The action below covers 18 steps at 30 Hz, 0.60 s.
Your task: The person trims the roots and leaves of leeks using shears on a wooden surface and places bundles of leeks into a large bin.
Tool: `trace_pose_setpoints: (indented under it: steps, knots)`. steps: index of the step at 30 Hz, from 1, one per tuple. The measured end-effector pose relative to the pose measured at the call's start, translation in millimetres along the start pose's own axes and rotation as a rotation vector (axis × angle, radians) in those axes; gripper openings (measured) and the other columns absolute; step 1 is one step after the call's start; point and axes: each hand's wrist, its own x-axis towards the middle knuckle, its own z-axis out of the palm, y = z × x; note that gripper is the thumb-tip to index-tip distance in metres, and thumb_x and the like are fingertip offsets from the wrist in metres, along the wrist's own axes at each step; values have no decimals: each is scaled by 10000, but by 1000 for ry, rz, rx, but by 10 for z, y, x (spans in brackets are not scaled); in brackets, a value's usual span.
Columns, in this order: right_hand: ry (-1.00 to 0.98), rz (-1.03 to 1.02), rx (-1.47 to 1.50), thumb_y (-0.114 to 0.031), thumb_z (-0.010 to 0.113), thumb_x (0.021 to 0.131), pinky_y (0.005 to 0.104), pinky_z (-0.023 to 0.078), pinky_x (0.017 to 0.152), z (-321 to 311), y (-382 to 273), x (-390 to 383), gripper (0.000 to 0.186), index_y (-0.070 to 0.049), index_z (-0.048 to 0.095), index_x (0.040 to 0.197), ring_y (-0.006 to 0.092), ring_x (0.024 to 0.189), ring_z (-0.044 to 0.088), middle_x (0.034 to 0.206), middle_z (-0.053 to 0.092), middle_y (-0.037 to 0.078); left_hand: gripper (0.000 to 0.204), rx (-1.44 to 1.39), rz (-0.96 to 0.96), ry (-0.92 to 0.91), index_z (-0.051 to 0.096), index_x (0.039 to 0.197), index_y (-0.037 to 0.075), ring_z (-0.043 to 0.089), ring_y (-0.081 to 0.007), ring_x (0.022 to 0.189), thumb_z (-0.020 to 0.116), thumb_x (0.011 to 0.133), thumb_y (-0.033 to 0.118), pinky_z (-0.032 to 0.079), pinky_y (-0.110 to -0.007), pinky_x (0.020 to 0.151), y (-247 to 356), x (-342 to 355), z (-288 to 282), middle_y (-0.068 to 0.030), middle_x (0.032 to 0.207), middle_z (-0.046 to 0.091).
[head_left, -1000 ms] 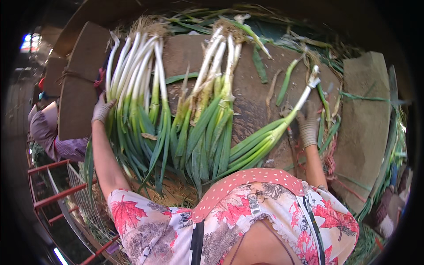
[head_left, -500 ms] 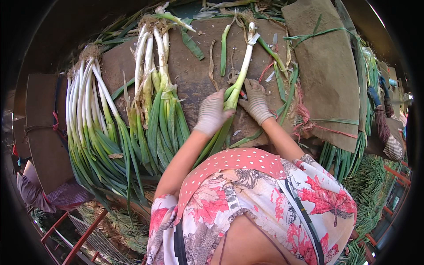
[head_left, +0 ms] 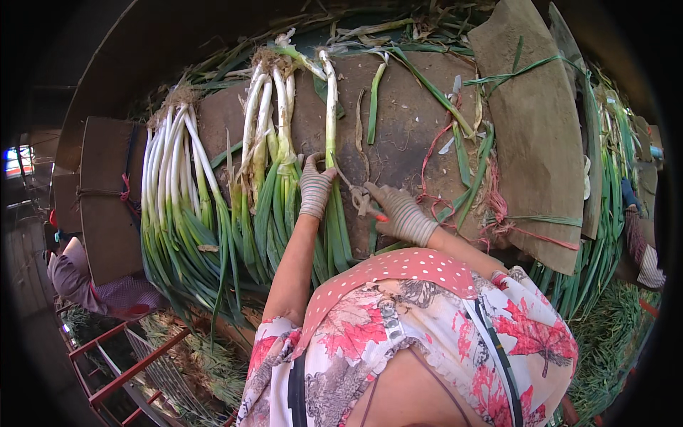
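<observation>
My left hand (head_left: pixel 314 188), in a striped glove, grips a single leek (head_left: pixel 330 107) near where its white stem turns green. My right hand (head_left: pixel 409 217), similarly gloved, is closed on scissors (head_left: pixel 359 196) with red handles, their blades angled up-left against that leek. Just left of my left hand lies a bunch of several leeks (head_left: pixel 281 124) with yellowed sheaths and roots at the top. Farther left lies a larger leek bundle (head_left: pixel 171 164). Loose green leaves (head_left: pixel 376 107) are scattered on the brown work board (head_left: pixel 391 142) right of the held leek.
Upright boards (head_left: pixel 533 135) and red cord (head_left: pixel 494 199) border the right side; another board (head_left: pixel 107 213) stands left. A co-worker (head_left: pixel 99 285) is at the left, another's blue-gloved hand (head_left: pixel 629 193) at the right. A red metal rack (head_left: pixel 131 366) is at lower left.
My hands came together on the board from wide apart. Since half a second ago the held leek moved left beside the middle bunch, and the scissors came up against it.
</observation>
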Motion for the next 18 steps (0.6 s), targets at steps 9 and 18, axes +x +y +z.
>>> trace_pose_setpoints:
  steps: [9,18]
  knots:
    - [-6,129,-86,-308,713,782,472,477,950,-54,-37,373,908,-24,274,1525,358,1084,632,1176,636,200,456,-60,-3,22,574,1189,-7,624,-197,936,733,777,111,513,-324,860,-118,11,-127,-115,1048,661]
    - [371,168,62,-329,704,772,468,535,849,-1046,446,2046,664,-58,444,1319,371,1022,672,1137,677,180,476,-115,-61,34,598,1242,-30,614,-161,884,699,800,114,512,-299,819,1,-94,-118,-86,1021,671]
